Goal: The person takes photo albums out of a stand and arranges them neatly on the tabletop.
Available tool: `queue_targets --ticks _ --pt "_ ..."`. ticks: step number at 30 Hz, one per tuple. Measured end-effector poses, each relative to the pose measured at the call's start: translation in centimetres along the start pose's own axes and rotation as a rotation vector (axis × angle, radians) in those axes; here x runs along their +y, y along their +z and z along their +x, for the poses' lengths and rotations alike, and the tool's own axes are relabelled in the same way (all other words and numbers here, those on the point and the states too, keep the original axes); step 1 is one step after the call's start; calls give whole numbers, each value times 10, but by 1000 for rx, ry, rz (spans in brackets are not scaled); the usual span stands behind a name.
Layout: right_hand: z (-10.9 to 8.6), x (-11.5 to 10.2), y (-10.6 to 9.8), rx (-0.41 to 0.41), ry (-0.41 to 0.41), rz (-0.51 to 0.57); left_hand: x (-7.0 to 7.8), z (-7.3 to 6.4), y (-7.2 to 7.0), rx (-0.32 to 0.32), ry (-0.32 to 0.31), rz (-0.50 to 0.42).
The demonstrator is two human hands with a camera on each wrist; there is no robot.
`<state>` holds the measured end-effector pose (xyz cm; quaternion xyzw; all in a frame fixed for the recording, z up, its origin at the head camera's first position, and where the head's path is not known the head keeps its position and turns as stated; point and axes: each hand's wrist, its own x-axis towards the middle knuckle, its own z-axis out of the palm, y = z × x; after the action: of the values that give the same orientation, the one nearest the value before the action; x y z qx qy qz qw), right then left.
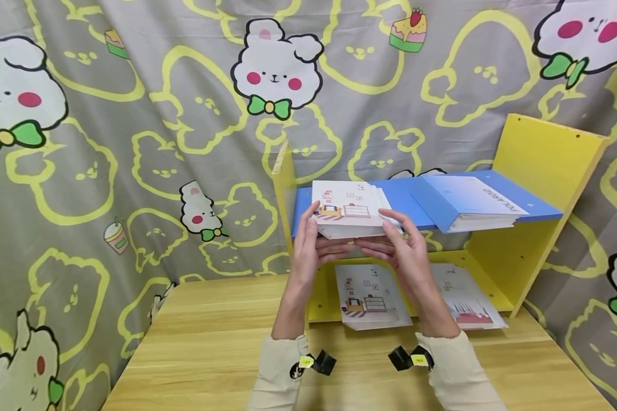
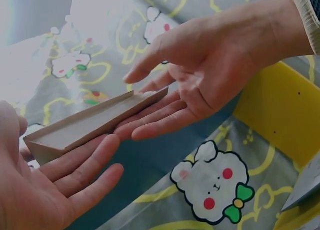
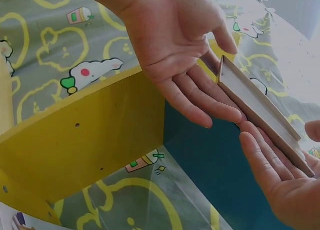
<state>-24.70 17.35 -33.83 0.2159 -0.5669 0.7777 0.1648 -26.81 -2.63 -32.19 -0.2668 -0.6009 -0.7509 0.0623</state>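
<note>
Both of my hands hold a photo album with a white cover and a furniture drawing (image 1: 357,200) over the front edge of the blue upper shelf. My left hand (image 1: 303,251) is at its left side, with fingers beneath and thumb by the edge. At the opposite side my right hand (image 1: 411,254) holds it the same way. The wrist views show the album's open page edge (image 2: 95,124) lying across the outstretched fingers of both hands. A blue-spined album marked POLAROID (image 1: 473,197) lies on the same shelf to the right. The album's underside is mostly hidden.
The shelf unit has yellow side panels (image 1: 540,165) and a blue upper board (image 1: 403,197). On its yellow lower board lie a similar album (image 1: 372,294) and another illustrated one (image 1: 465,297). A wooden table (image 1: 211,342) supports the unit; a patterned curtain (image 1: 200,148) hangs behind.
</note>
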Motion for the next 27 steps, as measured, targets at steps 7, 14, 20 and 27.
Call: queue_targets --ticks 7,14,20,27 --pt "3 1 6 29 38 -15 -3 -1 -2 43 3 -14" --pt "2 1 9 68 44 6 -4 -1 -2 55 29 -17" --pt "-2 -1 12 92 61 20 -1 -7 0 78 18 24" --pt "-11 -3 14 141 54 -10 5 -16 4 112 -22 63"
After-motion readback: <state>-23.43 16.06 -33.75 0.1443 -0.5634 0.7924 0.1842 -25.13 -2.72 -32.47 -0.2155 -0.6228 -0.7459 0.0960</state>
